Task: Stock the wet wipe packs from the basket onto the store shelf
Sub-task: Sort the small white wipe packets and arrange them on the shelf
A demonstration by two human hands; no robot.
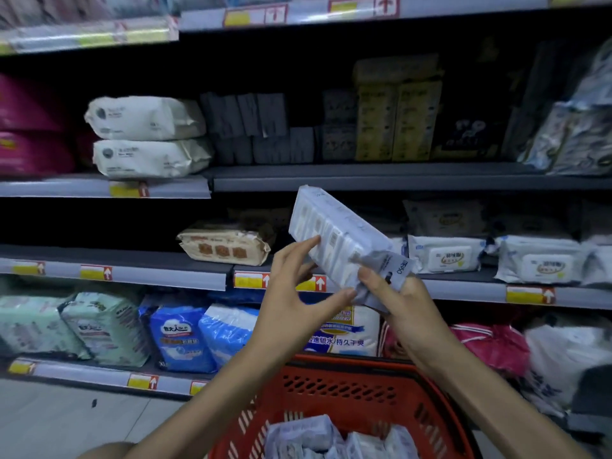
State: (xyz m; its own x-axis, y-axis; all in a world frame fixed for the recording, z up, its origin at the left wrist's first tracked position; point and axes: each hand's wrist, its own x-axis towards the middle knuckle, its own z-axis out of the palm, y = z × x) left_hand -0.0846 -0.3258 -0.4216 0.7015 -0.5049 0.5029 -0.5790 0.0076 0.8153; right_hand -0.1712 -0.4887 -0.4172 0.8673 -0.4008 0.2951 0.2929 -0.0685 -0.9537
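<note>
Red plastic fills the bottom of the view: the basket [347, 385] sits directly below the arms, within easy reach, and several more wet wipe packs [331, 442] lie loose in it, so the stocking is plainly not finished.

Above the basket both hands meet on one multi-pack of wipes [337, 240], held up in the air in front of the shelf and tilted, its far end raised toward the upper left and its near end low at the right. The right hand [400, 303] is clamped around that lower end, where the wrapper's crimped, printed flap sticks out; the thumb presses on the front face and the other fingers are hidden behind the pack. The left hand [294, 293] is not closed: its fingers are spread, fingertips touching the pack's long lower edge and the thumb reaching up near the right thumb. That looks like a steadying or turning touch, probably to square the pack before sliding it in, while the right hand carries the weight.

Beyond the pack, the middle shelf [463, 286] holds a row of white wipe packs with lids [447, 256] to the right and a tan pack [225, 246] to the left. The dark gap between them, right behind the held pack, seems the likeliest slot.
</note>
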